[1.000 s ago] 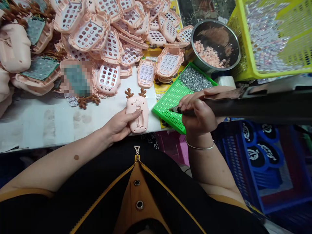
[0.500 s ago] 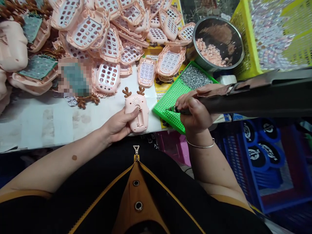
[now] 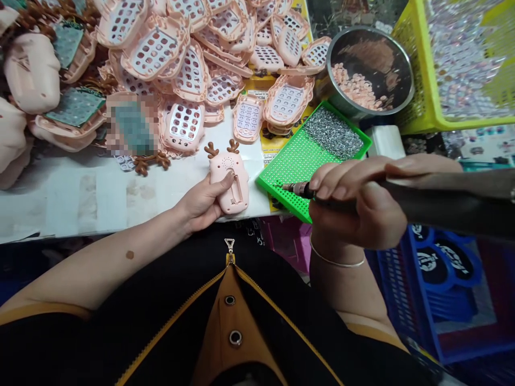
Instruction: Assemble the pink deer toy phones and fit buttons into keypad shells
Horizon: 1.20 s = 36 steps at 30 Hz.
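Observation:
My left hand [image 3: 207, 201] grips a pink toy phone [image 3: 230, 166] with brown antlers, its back and open battery slot facing up at the table's front edge. The thumb lies across the battery slot. Closed round a dark electric screwdriver [image 3: 438, 201], my right hand [image 3: 358, 201] holds it nearly level over the green perforated tray [image 3: 284, 170]. Its tip is above the near left part of the tray; whether it touches the tray I cannot tell. A heap of small silver screws [image 3: 333, 134] fills the far end of that tray.
Pink front shells [image 3: 156, 51] are piled across the back. Half-built phones with green circuit boards [image 3: 76, 107] lie at left. A steel bowl [image 3: 408, 80] of small pink parts and a yellow basket [image 3: 428, 102] stand at right. Below the table is a blue crate [image 3: 446, 343].
The screwdriver has swung lower, and my right hand has turned and shifted right, uncovering more of the screws. My left hand still holds the toy phone. The whole view has shifted slightly.

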Motion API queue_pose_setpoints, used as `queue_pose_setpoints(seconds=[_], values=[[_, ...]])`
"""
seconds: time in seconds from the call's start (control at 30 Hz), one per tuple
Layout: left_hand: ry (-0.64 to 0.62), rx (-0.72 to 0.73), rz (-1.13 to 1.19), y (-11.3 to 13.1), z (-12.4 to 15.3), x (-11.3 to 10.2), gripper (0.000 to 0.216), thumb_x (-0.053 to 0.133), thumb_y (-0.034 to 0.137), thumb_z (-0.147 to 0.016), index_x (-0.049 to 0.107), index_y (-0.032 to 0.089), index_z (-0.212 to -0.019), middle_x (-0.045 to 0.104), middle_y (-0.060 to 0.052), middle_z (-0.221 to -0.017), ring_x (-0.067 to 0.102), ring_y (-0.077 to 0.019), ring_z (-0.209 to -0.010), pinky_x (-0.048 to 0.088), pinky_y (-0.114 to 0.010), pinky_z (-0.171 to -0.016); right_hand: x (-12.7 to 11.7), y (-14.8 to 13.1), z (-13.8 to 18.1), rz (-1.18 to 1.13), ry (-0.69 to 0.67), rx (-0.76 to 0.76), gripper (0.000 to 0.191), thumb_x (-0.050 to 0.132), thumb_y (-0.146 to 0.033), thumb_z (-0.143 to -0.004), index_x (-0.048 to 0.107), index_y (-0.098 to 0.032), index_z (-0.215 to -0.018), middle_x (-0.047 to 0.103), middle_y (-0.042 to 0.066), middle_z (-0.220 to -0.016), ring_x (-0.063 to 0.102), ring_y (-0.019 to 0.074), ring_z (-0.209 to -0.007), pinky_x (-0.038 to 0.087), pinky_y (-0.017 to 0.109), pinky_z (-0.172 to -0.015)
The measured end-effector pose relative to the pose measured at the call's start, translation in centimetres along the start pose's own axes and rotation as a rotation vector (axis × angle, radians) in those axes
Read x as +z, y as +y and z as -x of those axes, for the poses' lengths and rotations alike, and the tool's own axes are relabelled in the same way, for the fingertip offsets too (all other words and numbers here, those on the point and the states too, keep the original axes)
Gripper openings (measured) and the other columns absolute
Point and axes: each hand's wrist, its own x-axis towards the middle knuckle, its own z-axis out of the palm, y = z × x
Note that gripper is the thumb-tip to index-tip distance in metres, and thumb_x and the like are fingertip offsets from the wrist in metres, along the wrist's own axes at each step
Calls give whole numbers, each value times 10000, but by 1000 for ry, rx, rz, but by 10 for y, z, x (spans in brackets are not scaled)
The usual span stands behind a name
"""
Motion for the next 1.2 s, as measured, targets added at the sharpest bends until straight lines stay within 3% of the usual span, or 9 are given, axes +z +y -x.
queue_pose_setpoints(seconds=[0.17,0.27,0.47,0.67,0.97,1.2], values=[[-2,35,25,-4,-1,-1,368,752,202,-863,636,184,-1212,756,-56,-954,711,-190,-857,575,-414,-932,19,-17,20,-135,-51,46,64,677,-269,-872,615,-281,-861,465,-72,-566,503,101,-458,495,283,-492],[-21,45,34,-5,-1,-1,365,766,210,-850,642,187,-1193,758,-66,-979,710,-216,-927,554,-431,-969,20,-17,27,-136,-98,64,188,710,-261,-847,636,-331,-1005,524,-85,-578,542,118,-463,519,310,-502],[-18,42,23,-5,-1,-1,310,764,230,-857,643,179,-1138,763,-89,-1047,702,-252,-1058,528,-458,-1027,25,-11,31,-165,-30,69,106,712,-290,-861,623,-294,-918,502,-87,-565,514,113,-436,492,302,-470],[-75,39,44,-6,-2,-4,361,796,241,-827,639,188,-1148,763,-95,-1086,676,-296,-1169,477,-513,-1095,32,-1,32,-252,-10,94,188,729,-250,-851,557,-249,-774,496,-83,-575,511,90,-467,491,278,-516],[-24,42,-10,-5,1,1,339,775,208,-839,633,184,-1146,746,-86,-1057,689,-282,-1100,502,-529,-1066,27,10,30,-254,-216,155,101,701,-189,-859,620,-228,-812,547,-62,-597,562,99,-520,516,266,-545],[-39,51,-33,-4,1,2,333,776,205,-835,641,186,-1139,746,-83,-1010,701,-270,-1052,535,-491,-1028,30,15,25,-281,-304,41,197,688,-102,-793,605,-250,-894,548,-85,-598,557,110,-461,505,264,-449]])
